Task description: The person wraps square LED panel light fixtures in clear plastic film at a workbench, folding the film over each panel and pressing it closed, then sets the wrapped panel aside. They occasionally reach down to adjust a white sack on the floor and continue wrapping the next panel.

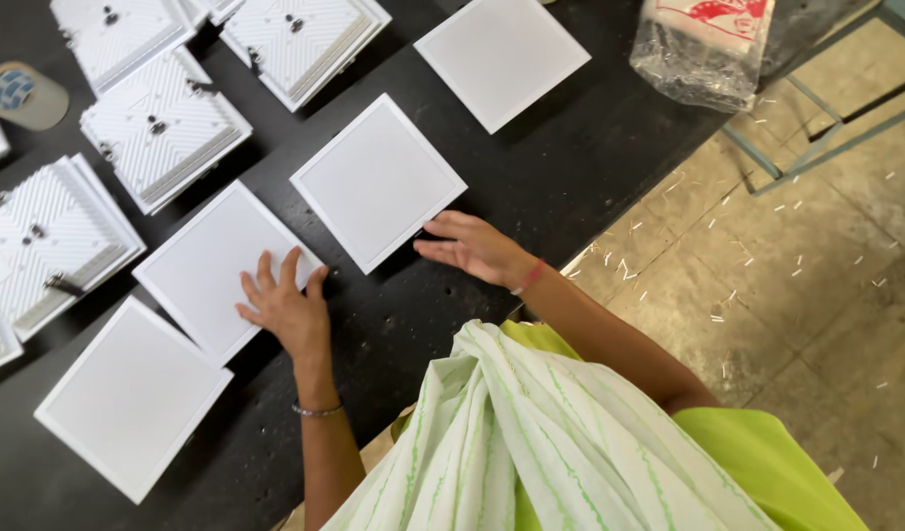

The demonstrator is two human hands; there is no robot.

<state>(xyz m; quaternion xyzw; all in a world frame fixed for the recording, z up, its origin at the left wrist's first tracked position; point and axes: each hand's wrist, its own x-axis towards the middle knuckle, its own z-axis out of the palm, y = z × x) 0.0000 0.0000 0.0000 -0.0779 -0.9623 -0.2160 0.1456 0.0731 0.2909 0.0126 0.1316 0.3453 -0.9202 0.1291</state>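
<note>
Several flat white square panels lie in a row on a black table (531, 167). My left hand (280, 303) rests flat with fingers spread on the near corner of one white panel (211, 264). My right hand (472, 248) lies open on the table, fingertips touching the lower right edge of the neighbouring white panel (377, 180). Another panel (128, 398) sits to the lower left and one (502, 54) farther up the row. Neither hand holds anything.
Stacks of white ribbed square frames (162, 128) with small dark fittings fill the table's far left. A tape roll (22, 93) sits at the left edge, a clear plastic bag (698, 54) at the top right. Littered concrete floor and a metal frame (816, 138) lie right.
</note>
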